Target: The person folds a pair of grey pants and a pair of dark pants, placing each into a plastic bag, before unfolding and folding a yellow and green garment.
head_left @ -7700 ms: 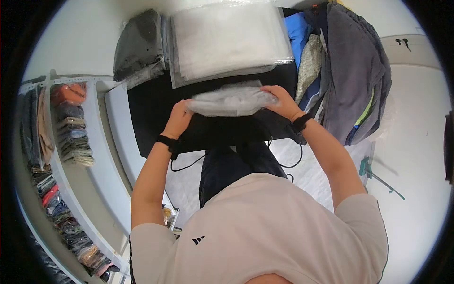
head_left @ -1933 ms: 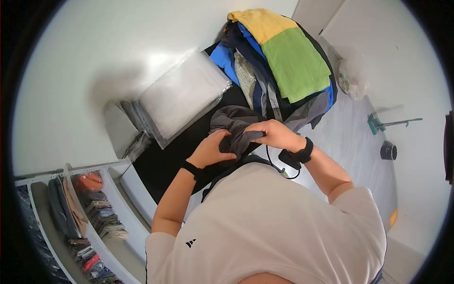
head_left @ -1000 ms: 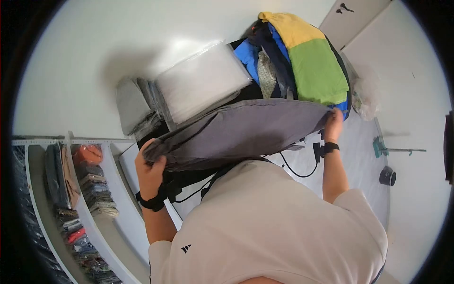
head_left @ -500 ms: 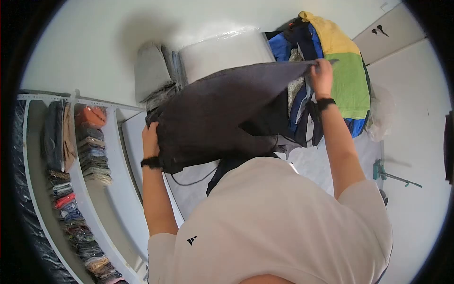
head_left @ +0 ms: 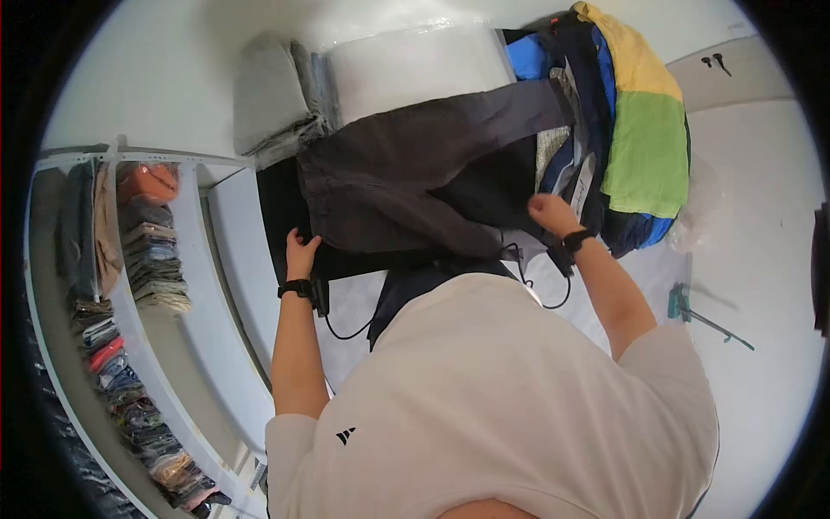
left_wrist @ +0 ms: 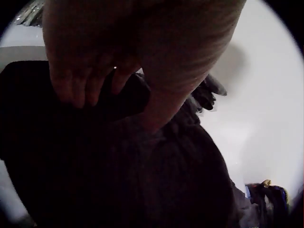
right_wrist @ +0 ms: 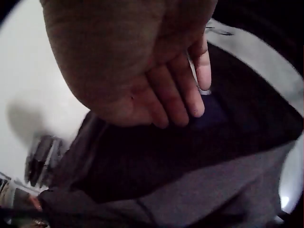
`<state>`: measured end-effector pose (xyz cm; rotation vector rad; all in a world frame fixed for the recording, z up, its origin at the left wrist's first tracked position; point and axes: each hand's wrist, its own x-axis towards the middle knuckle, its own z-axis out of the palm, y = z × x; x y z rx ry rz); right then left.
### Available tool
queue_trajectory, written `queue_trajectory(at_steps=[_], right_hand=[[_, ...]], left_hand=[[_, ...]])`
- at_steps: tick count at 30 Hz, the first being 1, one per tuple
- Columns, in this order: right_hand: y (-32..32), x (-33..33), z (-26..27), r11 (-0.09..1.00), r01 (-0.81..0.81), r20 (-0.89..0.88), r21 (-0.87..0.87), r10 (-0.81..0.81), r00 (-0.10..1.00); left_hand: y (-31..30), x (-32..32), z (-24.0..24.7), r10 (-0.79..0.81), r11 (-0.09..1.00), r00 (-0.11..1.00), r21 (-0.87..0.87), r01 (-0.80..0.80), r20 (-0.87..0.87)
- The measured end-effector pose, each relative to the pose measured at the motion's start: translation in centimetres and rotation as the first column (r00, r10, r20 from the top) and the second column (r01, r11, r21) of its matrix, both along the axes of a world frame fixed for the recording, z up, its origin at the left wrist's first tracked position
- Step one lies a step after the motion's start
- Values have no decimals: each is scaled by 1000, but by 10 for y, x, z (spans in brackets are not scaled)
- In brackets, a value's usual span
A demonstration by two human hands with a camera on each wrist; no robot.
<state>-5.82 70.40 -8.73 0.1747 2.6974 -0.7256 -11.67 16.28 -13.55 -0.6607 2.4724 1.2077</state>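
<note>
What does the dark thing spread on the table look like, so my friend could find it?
Find the black table in front of the person, beside the colourful clothes heap. Spread flat on it lie dark grey trousers, the left hand at one corner. Unlike the heaped clothes and the clear bags behind, they lie alone, opened out, legs apart.
</note>
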Motion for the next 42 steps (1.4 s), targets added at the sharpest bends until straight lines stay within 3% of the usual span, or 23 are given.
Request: queue_trajectory(at_steps=[2, 4, 5, 6, 8, 10, 11, 13, 14, 16, 18, 21, 22, 23, 27, 29, 30, 32, 33, 37, 39, 41, 42], right_hand=[[14, 38, -11, 993, 34, 165, 111, -52, 985], [28, 76, -34, 992, 95, 171, 77, -107, 979], [33, 90, -41, 999, 39, 220, -6, -37, 975], [33, 103, -52, 994, 102, 286, -34, -88, 954], [20, 114, -52, 978, 113, 393, -178, -35, 919], [-1, 123, -75, 986, 47, 213, -159, -12, 977], [-5, 121, -83, 988, 0, 261, -156, 41, 965], [-12, 112, -96, 993, 38, 265, -109, -7, 964], [-15, 108, -100, 995, 81, 267, -56, -63, 962], [-11, 101, -92, 999, 23, 201, -48, -13, 980], [-1, 91, -73, 994, 2, 180, -109, 17, 984], [15, 71, -24, 944, 218, 66, -248, -208, 976], [18, 61, -3, 960, 230, -39, -159, -238, 970], [22, 50, 15, 936, 295, -75, -194, -314, 947], [40, 20, 30, 893, 276, -196, -356, -360, 912], [47, 7, 26, 968, 169, -230, -186, -210, 950], [47, 2, 22, 970, 160, -228, -184, -201, 953], [42, -8, 13, 993, 72, -40, 94, -69, 997], [52, -12, -15, 969, -50, -37, 241, 61, 997], [-2, -45, -30, 995, -14, -150, 99, 29, 988], [-40, -62, -34, 982, -35, -47, -185, 26, 999], [-79, -75, -32, 968, -87, 148, -234, 124, 981], [-96, -79, -31, 967, -150, 142, -204, 181, 973]], left_hand=[[9, 9, 8, 4, 1000, 999, -9, -3, 40], [13, 13, 6, 86, 985, 996, 151, -89, 27], [14, 14, 3, 80, 985, 996, 152, -84, 35], [16, 11, 0, 96, 979, 995, 183, -95, 6], [18, 2, -12, 108, 972, 994, 211, -101, -19], [18, -3, -20, 31, 966, 996, 260, -9, -82], [18, -5, -19, 34, 968, 996, 252, -12, -82], [23, -9, -17, -18, 1000, 999, 24, 19, -46], [24, -9, -14, -18, 1000, 998, 20, 19, -56], [24, -12, -7, -95, 995, 995, -37, 94, -40], [27, -10, 2, -88, 996, 993, 21, 90, -84], [34, 2, 27, 70, 913, 996, 405, -42, -54], [33, 8, 35, 75, 913, 996, 406, -46, -57], [29, 16, 40, 110, 902, 990, 427, -62, -89], [16, 53, 54, 181, 891, 974, 442, -104, -134], [8, 69, 45, 224, 876, 969, 456, -155, -102], [6, 73, 36, 234, 874, 967, 456, -165, -99], [-1, 84, 9, 128, 990, 990, 71, -123, -66], [-23, 86, -42, 78, 996, 994, -45, -81, -71], [-7, 59, -31, 20, 996, 961, -81, -44, -275], [6, 40, -5, -60, 996, 979, -74, 46, -196], [9, 25, -8, -17, 1000, 985, -27, 13, -170], [12, 19, -10, 18, 1000, 990, 23, -15, -141]])
